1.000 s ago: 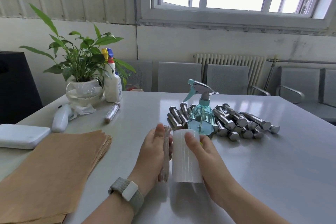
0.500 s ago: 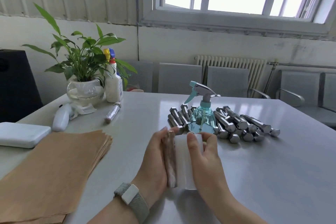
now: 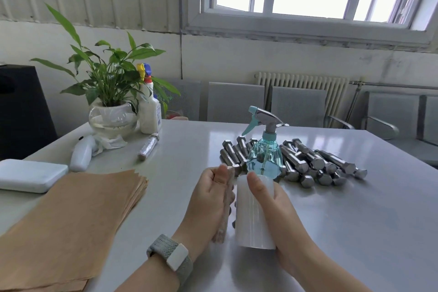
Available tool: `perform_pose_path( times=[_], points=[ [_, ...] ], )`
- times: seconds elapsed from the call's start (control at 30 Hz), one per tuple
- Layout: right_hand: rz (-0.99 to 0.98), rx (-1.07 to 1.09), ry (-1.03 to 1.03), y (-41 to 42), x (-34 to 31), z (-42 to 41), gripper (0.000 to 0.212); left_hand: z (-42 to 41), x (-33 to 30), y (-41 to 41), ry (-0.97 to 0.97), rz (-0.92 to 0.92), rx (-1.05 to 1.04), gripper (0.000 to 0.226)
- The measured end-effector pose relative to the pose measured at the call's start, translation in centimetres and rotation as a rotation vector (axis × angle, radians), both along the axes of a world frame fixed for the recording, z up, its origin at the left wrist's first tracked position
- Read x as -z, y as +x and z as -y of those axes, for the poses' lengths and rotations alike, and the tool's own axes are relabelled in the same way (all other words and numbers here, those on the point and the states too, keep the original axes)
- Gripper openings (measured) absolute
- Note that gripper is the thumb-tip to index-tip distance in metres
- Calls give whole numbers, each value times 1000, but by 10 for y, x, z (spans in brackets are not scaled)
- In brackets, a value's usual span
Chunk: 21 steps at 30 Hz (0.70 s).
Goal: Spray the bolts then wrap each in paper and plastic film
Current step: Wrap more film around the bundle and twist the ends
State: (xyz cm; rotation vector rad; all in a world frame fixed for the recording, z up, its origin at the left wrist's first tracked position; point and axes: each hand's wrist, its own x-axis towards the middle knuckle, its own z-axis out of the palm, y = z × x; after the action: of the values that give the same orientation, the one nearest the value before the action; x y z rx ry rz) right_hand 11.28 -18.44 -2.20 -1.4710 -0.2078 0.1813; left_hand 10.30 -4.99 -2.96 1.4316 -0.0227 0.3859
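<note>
The left hand (image 3: 208, 199) grips a paper-wrapped bolt (image 3: 225, 206) just above the table (image 3: 355, 232); the right hand (image 3: 272, 208) clasps the film roll (image 3: 252, 216) beside it. The film seems already attached, though glare hides it. Good wrapping needs steady tension, overlapping turns, and covered ends.

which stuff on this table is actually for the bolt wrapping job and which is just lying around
For the job:
- teal spray bottle
- bare bolts
- brown paper sheets
- film roll, gripped by right hand
- wrapped bolt, held in left hand
- finished wrapped bolt

Just lying about:
- potted plant
- white cleaner bottle
- white handheld device
- white flat case
</note>
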Motion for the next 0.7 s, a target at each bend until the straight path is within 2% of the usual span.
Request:
perform_pose_path(
  times=[0.07,0.17,0.3,0.4,0.47,0.57,0.7],
  points=[
    [30,48,-17,-1,-1,-2,79,4,-2,1,4,20,-65,53],
    [36,97,-17,-5,1,-9,78,9,0,2,-114,12,-79,55],
    [75,198,-92,-4,4,-14,66,12,3,-5,-304,-50,45,59],
    [149,250,-180,-3,1,-12,69,14,-1,-9,-451,-97,184,52],
    [128,254,-156,-2,0,-10,67,15,-4,-7,-533,-125,218,55],
    [23,168,-31,-3,-1,-7,67,16,-3,-4,-458,-120,153,43],
    [-34,0,0,-1,-4,-5,76,11,4,0,-279,-35,60,51]
  ],
)
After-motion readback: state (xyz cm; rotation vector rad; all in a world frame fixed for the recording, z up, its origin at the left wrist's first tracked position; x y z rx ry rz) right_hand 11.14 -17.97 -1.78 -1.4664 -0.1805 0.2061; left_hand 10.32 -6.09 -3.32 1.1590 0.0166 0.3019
